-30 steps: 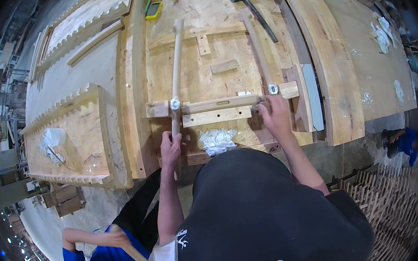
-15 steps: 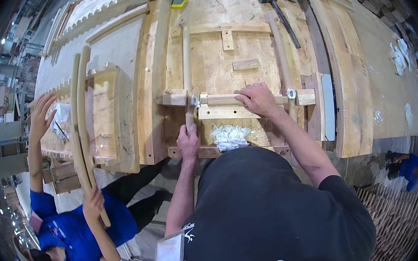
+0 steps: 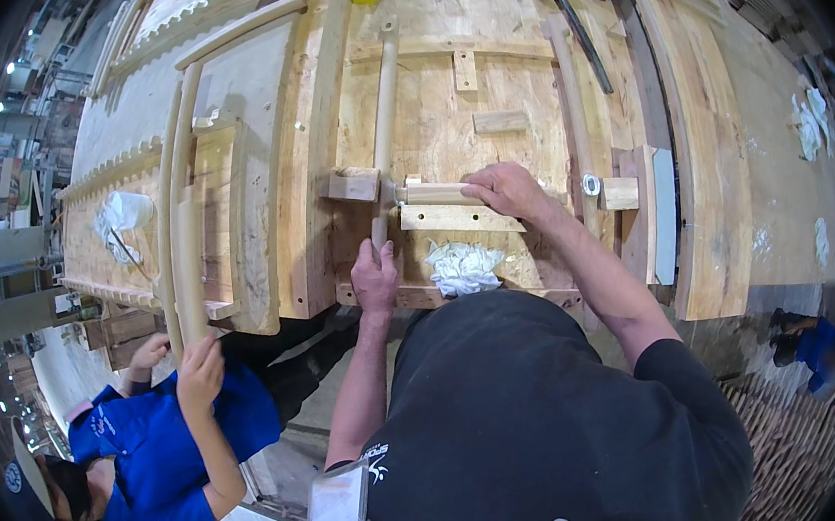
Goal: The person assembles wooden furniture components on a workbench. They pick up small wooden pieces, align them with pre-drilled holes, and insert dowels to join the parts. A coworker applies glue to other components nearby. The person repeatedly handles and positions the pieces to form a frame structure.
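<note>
Relative to half a second earlier, the left post (image 3: 386, 113) slants more, its upper end leaning further right against the bench (image 3: 427, 149). The right hand (image 3: 509, 191) lies slightly further left along the crosspiece (image 3: 436, 194), having left the right post (image 3: 571, 115), beside which it was a second earlier. At far left, a co-worker's once-raised hand is lowered; the co-worker's other hand (image 3: 199, 374) holds long wooden strips (image 3: 174, 204).

Left hand (image 3: 374, 275): fingers closed around the lower part of the left post, thumb uppermost, forearm rising from the lower edge. Right hand: back upward, fingers curled over the crosspiece, forearm slanting up and leftward from the lower right. The crosspiece lies across the bench between the two posts, its left end at the left post; its right end cannot be made out beyond the hand. A crumpled white cloth (image 3: 463, 267) lies between the forearms.
</note>
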{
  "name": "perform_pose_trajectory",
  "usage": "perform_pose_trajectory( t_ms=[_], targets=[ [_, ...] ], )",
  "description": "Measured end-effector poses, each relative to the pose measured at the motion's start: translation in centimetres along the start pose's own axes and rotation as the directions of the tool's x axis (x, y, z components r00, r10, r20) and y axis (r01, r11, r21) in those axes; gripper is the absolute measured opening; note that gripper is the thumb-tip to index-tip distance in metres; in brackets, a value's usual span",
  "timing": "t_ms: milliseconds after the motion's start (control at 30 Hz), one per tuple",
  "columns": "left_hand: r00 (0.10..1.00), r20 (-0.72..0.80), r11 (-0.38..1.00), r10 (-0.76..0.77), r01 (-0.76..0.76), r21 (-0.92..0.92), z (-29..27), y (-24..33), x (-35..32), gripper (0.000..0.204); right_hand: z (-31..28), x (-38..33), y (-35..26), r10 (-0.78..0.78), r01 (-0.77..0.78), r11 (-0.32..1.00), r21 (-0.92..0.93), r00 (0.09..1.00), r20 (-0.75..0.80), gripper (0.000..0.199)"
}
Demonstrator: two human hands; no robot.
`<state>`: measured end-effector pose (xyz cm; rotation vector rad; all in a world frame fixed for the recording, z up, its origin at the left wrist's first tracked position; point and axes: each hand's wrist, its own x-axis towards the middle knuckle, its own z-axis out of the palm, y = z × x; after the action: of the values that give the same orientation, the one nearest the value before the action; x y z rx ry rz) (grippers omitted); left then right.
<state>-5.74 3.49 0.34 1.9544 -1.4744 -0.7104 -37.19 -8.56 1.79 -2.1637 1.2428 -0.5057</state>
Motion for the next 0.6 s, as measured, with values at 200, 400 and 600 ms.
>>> perform_pose_trajectory(
  t_ms=[200, 400, 600],
  targets=[
    [0.999, -0.014, 0.999, 0.031, -0.031, -0.027, -0.3, 0.4, 0.1, 0.033, 0.8, 0.3, 1.2, -0.042, 0.04, 0.995, 0.093, 0.999, 0.011, 0.037],
    [0.999, 0.009, 0.998, 0.05, -0.05, 0.028, -1.2, 0.6, 0.2, 0.029, 0.9, 1.4, 2.0, -0.031, 0.025, 0.994, 0.102, 0.998, 0.054, 0.035],
    [0.998, -0.04, 0.998, 0.048, -0.046, 0.051, 0.0, 0.6, -0.2, 0.03, 1.7, 0.4, 0.7, 0.026, -0.023, 0.998, 0.065, 0.999, -0.033, 0.036]
  ],
)
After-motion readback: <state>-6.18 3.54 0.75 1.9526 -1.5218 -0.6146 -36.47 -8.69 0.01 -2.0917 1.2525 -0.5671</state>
